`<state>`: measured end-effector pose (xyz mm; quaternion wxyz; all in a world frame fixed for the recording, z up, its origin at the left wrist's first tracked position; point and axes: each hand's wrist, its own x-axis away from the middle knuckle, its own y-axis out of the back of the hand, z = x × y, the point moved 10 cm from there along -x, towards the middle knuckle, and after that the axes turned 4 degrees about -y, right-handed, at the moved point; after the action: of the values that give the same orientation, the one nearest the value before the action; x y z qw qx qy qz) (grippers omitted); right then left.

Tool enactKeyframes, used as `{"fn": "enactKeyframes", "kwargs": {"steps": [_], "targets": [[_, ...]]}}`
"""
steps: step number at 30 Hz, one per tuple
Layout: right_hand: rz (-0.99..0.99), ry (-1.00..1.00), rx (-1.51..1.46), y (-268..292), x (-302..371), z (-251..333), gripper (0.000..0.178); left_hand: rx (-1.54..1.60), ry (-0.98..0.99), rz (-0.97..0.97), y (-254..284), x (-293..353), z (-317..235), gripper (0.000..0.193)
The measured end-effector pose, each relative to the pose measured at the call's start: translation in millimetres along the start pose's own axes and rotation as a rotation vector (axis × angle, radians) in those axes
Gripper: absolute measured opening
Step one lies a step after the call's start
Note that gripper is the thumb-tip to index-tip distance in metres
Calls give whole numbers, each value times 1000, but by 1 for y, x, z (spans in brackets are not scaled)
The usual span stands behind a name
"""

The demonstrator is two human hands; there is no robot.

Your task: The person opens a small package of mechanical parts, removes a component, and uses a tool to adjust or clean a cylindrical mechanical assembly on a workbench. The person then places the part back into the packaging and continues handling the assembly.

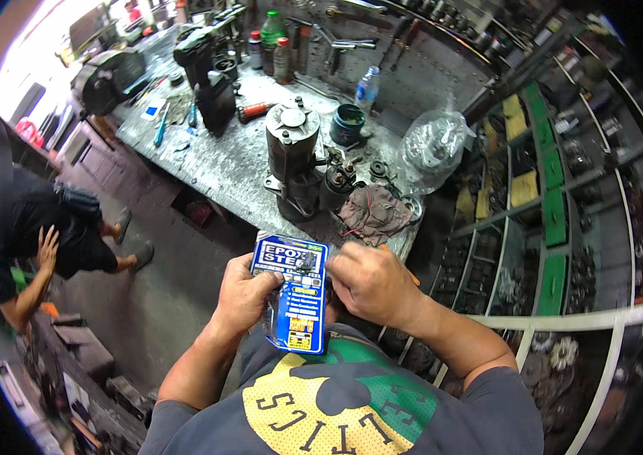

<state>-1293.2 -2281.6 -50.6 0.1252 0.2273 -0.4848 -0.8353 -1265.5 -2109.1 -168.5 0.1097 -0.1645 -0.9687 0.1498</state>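
My left hand (246, 296) grips a blue adhesive blister pack (302, 322) by its left side, thumb across the front. The card is held upright in front of my chest, its printed face toward me. A small dark shape sits near the top of the pack. My right hand (374, 282) is closed beside the pack's upper right edge, with its fingers curled in. Bits of orange show past its knuckles; what they belong to is hidden. Beyond my hands, a dark cylindrical starter motor (292, 155) stands upright on the metal workbench (219, 182), next to a crumpled rag (376, 214).
The bench also bears a clear plastic bag (434, 152), a dark can (346, 125), a water bottle (368, 87), a red flashlight (255, 111) and a vise (105, 82). Shelves of parts (553, 220) rise at right. Another person (56, 235) is at left.
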Motion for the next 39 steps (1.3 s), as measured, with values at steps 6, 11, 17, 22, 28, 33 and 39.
{"fn": "enactKeyframes", "kwargs": {"steps": [6, 11, 17, 22, 28, 33, 39], "targets": [[79, 132, -14, 17, 29, -48, 14, -21, -15, -149, -53, 3, 31, 25], [158, 156, -44, 20, 43, -70, 18, -20, 5, -259, -74, 20, 53, 24], [131, 188, -63, 33, 43, -75, 17, 16, -52, -330, -85, 26, 54, 25], [167, 264, -91, 31, 46, -65, 12, 66, -98, -405, -86, 34, 54, 23], [216, 296, -51, 31, 42, -61, 13, -19, -115, -445, -86, 41, 48, 22], [251, 345, -66, 32, 41, -61, 15, -11, -153, -435, -90, 39, 45, 24], [256, 435, -77, 33, 43, -59, 16, 18, -132, -417, -95, 36, 49, 23]]}}
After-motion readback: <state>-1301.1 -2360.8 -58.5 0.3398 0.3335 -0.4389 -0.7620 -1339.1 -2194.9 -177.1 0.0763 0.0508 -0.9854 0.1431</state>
